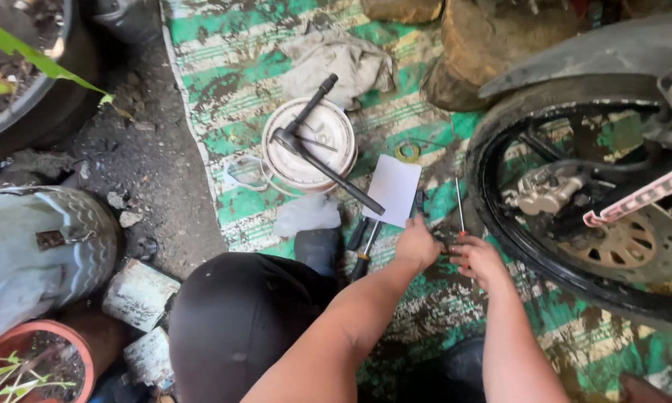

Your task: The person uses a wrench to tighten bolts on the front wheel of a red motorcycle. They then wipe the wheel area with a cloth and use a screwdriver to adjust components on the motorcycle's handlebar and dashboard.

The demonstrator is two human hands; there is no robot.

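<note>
- On the green-and-white mat (pixel 224 52), near centre: both hands are close together, working over a small dark part (pixel 446 236) lying on the mat.
- Left hand (pixel 418 245) is curled, knuckles up, touching the left side of the part; whether it grips anything cannot be told.
- Right hand (pixel 479 260) sits just right of the part, fingers bent, pinched on a thin rod with a red handle (pixel 460 209) that points to the far side.
- White paper sheet (pixel 394 189) lies just beyond the left hand, flat on the mat.
- Screwdriver (pixel 366 250) lies left of the left hand, beside the paper's near edge.
- White bucket lid (pixel 328 138) sits farther left; a black T-wrench (pixel 317 145) lies across it, its long shaft reaching toward the paper.
- Grey rag (pixel 340 63) is crumpled at the far side, beyond the lid.
- Small brass ring (pixel 407 151) lies on the mat beyond the paper.
- Motorcycle wheel (pixel 500 224) stands at right, with brake disc (pixel 623 242) and caliper (pixel 548 190) showing inside the rim.
- Dark knee (pixel 235 321) fills the near left.
</note>
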